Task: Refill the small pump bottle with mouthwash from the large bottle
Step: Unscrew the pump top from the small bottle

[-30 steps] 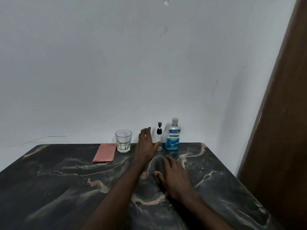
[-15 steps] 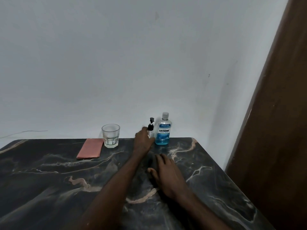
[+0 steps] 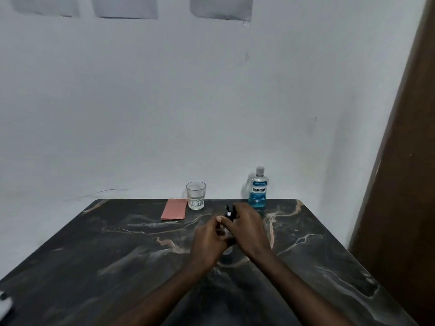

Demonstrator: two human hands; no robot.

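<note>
1. Here, the small pump bottle (image 3: 228, 214) is in the middle of the frame, low over the table (image 3: 117, 255). Both my hands wrap it, and only its black pump head pokes out between them.
2. My left hand (image 3: 209, 241) curls round the clear body. My right hand (image 3: 249, 228) closes over the pump collar from the right of the picture.
3. I judge it light, stiff plastic, smooth and a bit slippery. I would hold it low on the body and turn at the collar, not at the thin nozzle, which would likely flex.
4. The large bottle (image 3: 258, 189) stands capped and upright at the table's far edge, just right of centre and apart from my hands. With blue liquid inside it should be heavier and sloshy, so I would grip it across the label.
5. My fingers hide nearly all of the small bottle's body. I cannot tell its fill level, whether its base touches the table, or whether the collar is loosened.
6. A glass (image 3: 195, 196) and a pink cloth (image 3: 174, 209) lie up and left of my hands. A white object (image 3: 4, 302) is cut off at the lower left corner, and I cannot identify it.
</note>
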